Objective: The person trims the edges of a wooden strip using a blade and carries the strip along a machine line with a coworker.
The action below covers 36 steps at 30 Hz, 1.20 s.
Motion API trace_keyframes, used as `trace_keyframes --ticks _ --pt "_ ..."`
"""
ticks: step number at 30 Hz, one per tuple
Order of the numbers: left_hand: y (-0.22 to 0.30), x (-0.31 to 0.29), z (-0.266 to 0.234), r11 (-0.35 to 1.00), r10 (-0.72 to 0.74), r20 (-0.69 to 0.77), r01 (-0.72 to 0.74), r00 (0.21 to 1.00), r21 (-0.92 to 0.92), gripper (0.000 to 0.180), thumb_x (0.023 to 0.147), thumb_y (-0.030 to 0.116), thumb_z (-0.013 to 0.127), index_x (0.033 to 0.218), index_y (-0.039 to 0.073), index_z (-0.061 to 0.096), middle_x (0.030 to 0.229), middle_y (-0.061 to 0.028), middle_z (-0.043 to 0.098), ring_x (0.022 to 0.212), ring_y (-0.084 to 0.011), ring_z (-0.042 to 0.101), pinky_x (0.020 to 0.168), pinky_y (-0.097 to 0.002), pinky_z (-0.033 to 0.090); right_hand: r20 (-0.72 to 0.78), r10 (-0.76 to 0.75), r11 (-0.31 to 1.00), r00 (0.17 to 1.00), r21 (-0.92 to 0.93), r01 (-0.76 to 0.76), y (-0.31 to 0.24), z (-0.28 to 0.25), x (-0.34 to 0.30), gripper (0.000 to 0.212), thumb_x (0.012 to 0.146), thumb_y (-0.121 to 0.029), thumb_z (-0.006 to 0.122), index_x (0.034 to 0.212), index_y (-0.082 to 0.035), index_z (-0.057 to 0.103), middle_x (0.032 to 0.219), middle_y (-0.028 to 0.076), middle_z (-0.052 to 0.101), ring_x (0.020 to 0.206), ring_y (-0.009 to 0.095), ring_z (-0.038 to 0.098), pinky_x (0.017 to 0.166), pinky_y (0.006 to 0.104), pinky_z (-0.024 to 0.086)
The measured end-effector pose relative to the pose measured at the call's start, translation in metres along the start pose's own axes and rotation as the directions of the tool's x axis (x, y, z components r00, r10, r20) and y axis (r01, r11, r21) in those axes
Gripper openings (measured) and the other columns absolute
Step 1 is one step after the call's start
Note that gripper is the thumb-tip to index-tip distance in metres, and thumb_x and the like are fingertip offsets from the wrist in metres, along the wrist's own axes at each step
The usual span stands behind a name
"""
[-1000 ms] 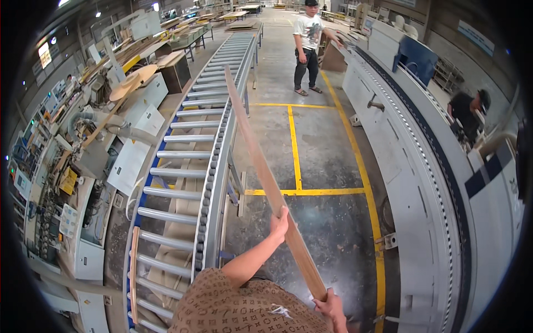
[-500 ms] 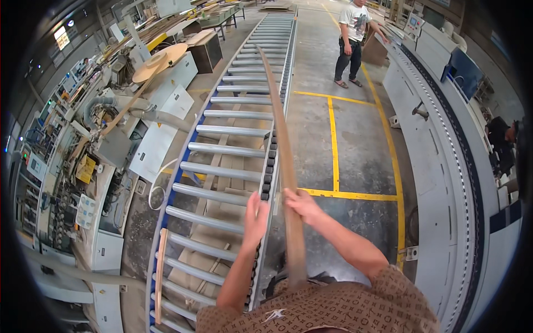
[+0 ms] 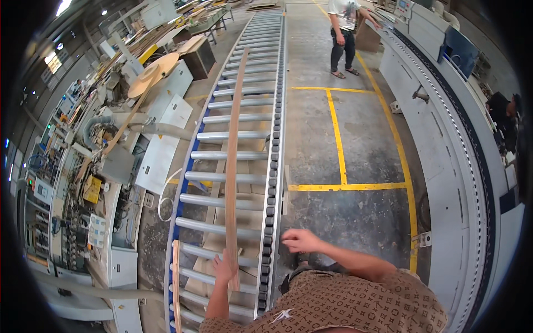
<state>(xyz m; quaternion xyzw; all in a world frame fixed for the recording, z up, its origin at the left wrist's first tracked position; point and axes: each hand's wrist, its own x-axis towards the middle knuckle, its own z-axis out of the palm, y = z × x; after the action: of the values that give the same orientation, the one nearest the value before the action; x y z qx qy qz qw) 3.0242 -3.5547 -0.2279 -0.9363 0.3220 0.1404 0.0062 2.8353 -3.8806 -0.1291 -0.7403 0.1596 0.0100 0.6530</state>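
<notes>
A long, narrow wooden strip [image 3: 233, 166] lies lengthwise over the metal rollers of a conveyor [image 3: 214, 223]. Its near end is smeared by motion. My left hand [image 3: 225, 269] is at the strip's left side near that end, fingers apart and touching its edge, not wrapped round it. My right hand [image 3: 302, 241] hovers just right of the conveyor's side rail, off the strip, with its fingers curled in and nothing visible in them. A shorter, pale wooden strip [image 3: 176, 283] rests along the conveyor's left side.
Machinery with hoses [image 3: 105, 144] stands at left, near a round wooden piece [image 3: 152, 75]. A long grey machine [image 3: 444, 183] runs along the right. Another person [image 3: 341, 33] stands beyond the yellow floor lines [image 3: 336, 136]; someone in dark clothing [image 3: 502, 122] is at far right.
The wooden strip has moved left from the conveyor's right edge onto the rollers. My right hand has let go of it. My left hand has moved nearer and to the left.
</notes>
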Motion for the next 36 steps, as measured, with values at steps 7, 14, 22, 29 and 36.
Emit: trace_keyframes --ticks 7,14,22,29,36 --pt "0.075 0.109 -0.030 0.704 -0.069 -0.116 -0.034 0.991 -0.710 0.052 0.091 0.028 0.057 0.130 -0.004 0.046 0.124 -0.0259 0.056 0.118 -0.0387 0.052 0.101 -0.0425 0.039 -0.737 0.400 0.745 0.545 -0.086 -0.662 0.183 -0.096 -0.213 0.027 0.079 -0.025 0.073 0.096 -0.004 0.068 0.076 0.010 0.070 0.072 0.021 0.071 0.065 0.0311 0.055" --pt "0.303 0.136 -0.171 0.677 0.238 -0.658 -0.608 0.714 -0.415 0.033 0.092 0.018 0.056 0.115 -0.005 0.056 0.124 -0.0250 0.056 0.114 -0.0407 0.052 0.102 -0.0438 0.037 -0.655 0.742 0.543 -0.143 0.712 -0.445 0.270 0.009 -0.415 0.022 0.079 -0.023 0.069 0.092 -0.006 0.072 0.074 0.011 0.069 0.062 0.017 0.066 0.054 0.0352 0.052" --pt "0.502 0.000 -0.001 0.439 0.891 0.232 -0.869 0.389 -0.230 0.030 0.086 0.030 0.057 0.094 0.004 0.069 0.088 -0.0151 0.069 0.082 -0.0305 0.066 0.074 -0.0406 0.051 -0.354 0.914 0.401 -0.200 0.865 0.301 0.285 0.210 -0.497 0.060 0.099 -0.048 0.038 0.087 0.000 0.072 0.079 0.011 0.070 0.060 0.017 0.064 0.054 0.0310 0.050" --pt "0.515 -0.268 0.158 0.121 0.622 0.691 -0.827 -0.368 -0.549 0.051 0.086 0.043 0.059 0.124 0.010 0.061 0.112 -0.0143 0.068 0.105 -0.0296 0.065 0.091 -0.0384 0.049 -0.082 0.915 0.291 -0.394 0.810 0.509 0.320 0.375 -0.526 0.043 0.098 -0.032 0.049 0.080 0.001 0.070 0.066 0.009 0.066 0.048 0.018 0.057 0.044 0.0302 0.045" --pt "0.565 -0.304 0.140 0.141 0.521 0.811 -0.911 -0.265 -0.388 0.044 0.085 0.043 0.061 0.114 0.009 0.065 0.102 -0.0141 0.070 0.097 -0.0294 0.067 0.087 -0.0370 0.051 -0.160 0.840 0.510 -0.519 0.558 0.654 0.337 0.383 -0.545 0.042 0.080 -0.002 0.065 0.122 0.000 0.057 0.070 0.008 0.062 0.053 0.015 0.057 0.041 0.0304 0.044"
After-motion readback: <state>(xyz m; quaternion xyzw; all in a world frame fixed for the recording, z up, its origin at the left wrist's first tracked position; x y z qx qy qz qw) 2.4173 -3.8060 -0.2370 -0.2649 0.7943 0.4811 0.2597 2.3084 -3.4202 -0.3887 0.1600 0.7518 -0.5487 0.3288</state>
